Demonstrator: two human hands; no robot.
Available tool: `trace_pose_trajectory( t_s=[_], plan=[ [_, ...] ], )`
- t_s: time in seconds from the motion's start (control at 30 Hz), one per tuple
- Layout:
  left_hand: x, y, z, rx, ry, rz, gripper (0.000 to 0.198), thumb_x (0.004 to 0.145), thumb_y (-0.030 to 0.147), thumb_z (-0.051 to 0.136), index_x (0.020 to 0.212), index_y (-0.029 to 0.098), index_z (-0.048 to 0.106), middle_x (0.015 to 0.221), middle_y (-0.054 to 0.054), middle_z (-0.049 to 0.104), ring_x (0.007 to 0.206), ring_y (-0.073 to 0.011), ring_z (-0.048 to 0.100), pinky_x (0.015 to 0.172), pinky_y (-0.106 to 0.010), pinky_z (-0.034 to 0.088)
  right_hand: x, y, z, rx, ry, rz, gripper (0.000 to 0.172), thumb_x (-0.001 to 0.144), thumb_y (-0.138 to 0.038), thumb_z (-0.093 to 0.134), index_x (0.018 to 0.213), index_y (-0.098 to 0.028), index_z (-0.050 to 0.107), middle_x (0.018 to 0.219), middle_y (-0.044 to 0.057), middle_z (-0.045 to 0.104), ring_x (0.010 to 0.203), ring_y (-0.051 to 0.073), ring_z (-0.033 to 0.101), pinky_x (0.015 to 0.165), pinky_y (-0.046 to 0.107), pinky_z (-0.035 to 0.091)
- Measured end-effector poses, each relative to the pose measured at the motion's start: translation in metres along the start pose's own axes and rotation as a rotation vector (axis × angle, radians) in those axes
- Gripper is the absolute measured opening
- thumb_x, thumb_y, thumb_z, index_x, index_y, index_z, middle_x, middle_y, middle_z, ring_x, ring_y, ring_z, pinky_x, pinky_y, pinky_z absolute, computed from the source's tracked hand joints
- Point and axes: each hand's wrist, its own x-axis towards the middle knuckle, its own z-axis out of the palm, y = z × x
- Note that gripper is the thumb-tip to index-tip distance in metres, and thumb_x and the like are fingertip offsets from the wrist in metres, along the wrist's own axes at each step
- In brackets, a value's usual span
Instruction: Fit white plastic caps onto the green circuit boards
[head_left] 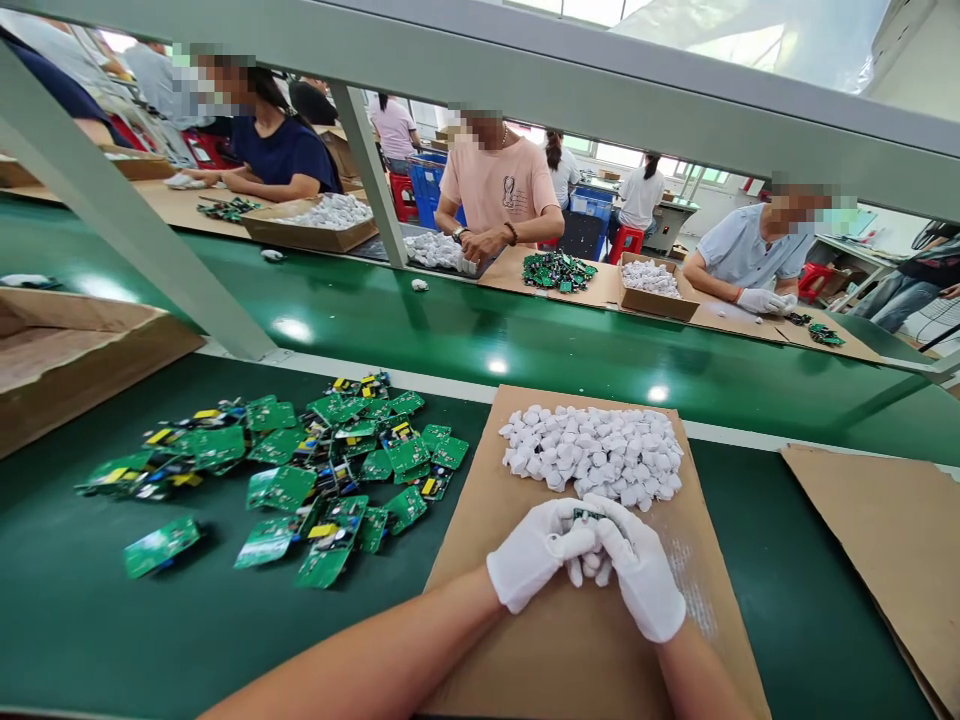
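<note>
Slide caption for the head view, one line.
Left hand and right hand, gloved, hold a small green board over cardboard, near piled white pieces and loose circuit boards.

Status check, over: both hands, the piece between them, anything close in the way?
Left hand and right hand together, holding a green board, mostly hidden. White pieces heaped close ahead, possible obstacle. Other boards piled left.

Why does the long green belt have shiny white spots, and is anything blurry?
Head view: the shiny spots on the green belt are glare, probably from lamps; head view: the lone circuit board at the left looks smeared; head view: the pile of white pieces looks sharper.
</note>
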Motion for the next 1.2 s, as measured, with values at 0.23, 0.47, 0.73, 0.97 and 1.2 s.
trace_pose_trajectory(
  t_s=[0.23,0.47,0.73,0.97,1.2],
  plan=[
    [0.001,0.0,0.003,-0.016,0.021,-0.038,0.029,0.074,0.04,0.059,0.076,0.011,0.057,0.059,-0.003,0.056,0.052,-0.0096,0.054,0.042,-0.016,0.039,0.002,0.004,0.002,0.034,0.003,0.018,0.047,0.085,-0.047,0.045,0.116,-0.013,0.054,0.054,-0.003,0.055,0.046,0.01,0.052,0.039,0.019,0.044],
    [0.0,0.0,0.0,-0.177,0.088,-0.131,0.028,0.072,0.038,0.063,0.07,0.012,0.053,0.06,-0.002,0.056,0.052,-0.0082,0.055,0.047,-0.016,0.042,-0.001,0.001,0.001,-0.072,-0.018,-0.046,0.052,0.081,-0.049,0.047,0.12,-0.015,0.051,0.061,0.0,0.059,0.05,0.013,0.054,0.043,0.022,0.047],
    [0.0,-0.002,-0.002,-0.21,-0.005,-0.113,0.025,0.078,0.036,0.055,0.08,0.011,0.055,0.07,-0.008,0.062,0.06,-0.012,0.06,0.052,-0.018,0.045,-0.001,-0.005,0.0,-0.223,0.013,-0.076,0.03,0.079,-0.04,0.054,0.101,-0.02,0.062,0.061,-0.002,0.06,0.046,0.009,0.048,0.042,0.018,0.041],
    [-0.004,0.007,0.002,-0.022,-0.079,-0.05,0.025,0.076,0.035,0.058,0.082,0.011,0.059,0.071,-0.006,0.06,0.066,-0.0132,0.059,0.054,-0.018,0.044,-0.002,-0.003,-0.004,-0.104,0.021,0.019,0.043,0.081,-0.048,0.05,0.108,-0.016,0.06,0.053,-0.003,0.056,0.039,0.008,0.043,0.035,0.018,0.036],
    [-0.003,0.006,0.001,0.0,-0.079,-0.033,0.023,0.072,0.03,0.062,0.086,0.012,0.059,0.07,-0.005,0.059,0.064,-0.0117,0.057,0.054,-0.019,0.044,0.0,0.002,-0.006,-0.051,-0.007,0.025,0.048,0.083,-0.051,0.044,0.115,-0.017,0.058,0.055,-0.001,0.057,0.043,0.009,0.047,0.036,0.017,0.037]
  ],
)
